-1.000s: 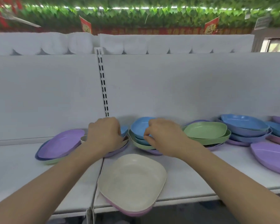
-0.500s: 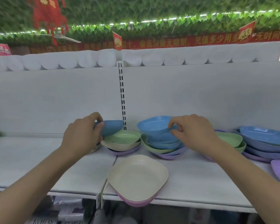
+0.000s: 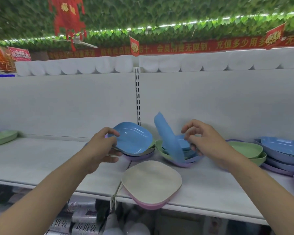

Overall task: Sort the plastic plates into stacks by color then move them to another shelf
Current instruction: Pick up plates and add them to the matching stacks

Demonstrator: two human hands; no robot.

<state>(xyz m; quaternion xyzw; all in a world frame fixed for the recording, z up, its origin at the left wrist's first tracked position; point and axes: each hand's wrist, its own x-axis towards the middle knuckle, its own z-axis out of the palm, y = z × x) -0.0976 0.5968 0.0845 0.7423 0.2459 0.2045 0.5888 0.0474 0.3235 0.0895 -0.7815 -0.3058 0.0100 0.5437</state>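
Gripping with my left hand (image 3: 101, 147), I held a blue plate (image 3: 132, 137) by its nine o'clock rim, thumb on top and fingers curled beneath, tilted a little toward me above the small mixed pile (image 3: 139, 154) it sat over. I judged that tilt let me slip it clear of the cream and purple plates underneath without dragging them along.

My right hand (image 3: 204, 141) worked the neighbouring pile (image 3: 176, 155), at three o'clock from the first. Its upper fingers were spread and loosely bent, while the lower ones seemed to hook the far rim of the blue plates nested there; how firm that hold was, I could not tell. A second blue plate (image 3: 168, 138) stood nearly on edge against that hand's side of the pile, tipped up toward twelve o'clock, presumably levered so I could lift it out from the green (image 3: 161, 149) and purple ones below.

At six o'clock, near the front lip of the shelf (image 3: 41, 160), a cream plate (image 3: 151, 179) lay on a pink one (image 3: 148, 203), set apart from the mixed piles and partly overhanging the edge. Farther toward three o'clock sat green plates (image 3: 246, 149) and a blue and purple stack (image 3: 283, 153); at nine o'clock, another green plate (image 3: 2, 137). Sorting looked barely begun.
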